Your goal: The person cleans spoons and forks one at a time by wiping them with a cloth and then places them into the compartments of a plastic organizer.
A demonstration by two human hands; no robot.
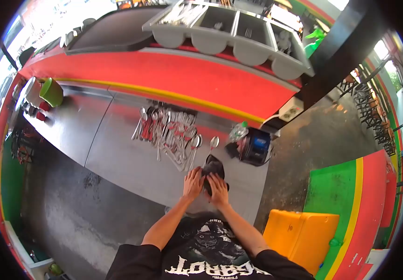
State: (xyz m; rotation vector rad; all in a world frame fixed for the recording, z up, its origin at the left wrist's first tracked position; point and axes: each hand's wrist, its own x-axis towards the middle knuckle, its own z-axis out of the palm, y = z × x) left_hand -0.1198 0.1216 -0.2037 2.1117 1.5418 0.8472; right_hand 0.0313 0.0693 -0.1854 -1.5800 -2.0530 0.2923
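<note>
My left hand (193, 184) and my right hand (218, 189) are side by side at the near edge of the metal counter (117, 154). Both grip a crumpled dark cloth (215, 165), with the fingers curved over it. Whether anything is wrapped inside the cloth is hidden. Just beyond the cloth a single spoon (214, 142) lies on the counter. To the left of it spreads a heap of spoons and forks (166, 130), some with red handles. A large spoon (195, 143) lies at the heap's near right side.
A dark blue-and-black device (255, 147) and a clear bottle with a green cap (238, 132) stand to the right. Above the red wall is a cutlery tray (215, 28) with several compartments. A green pot (51, 92) stands far left; a yellow box (299, 235) is at lower right.
</note>
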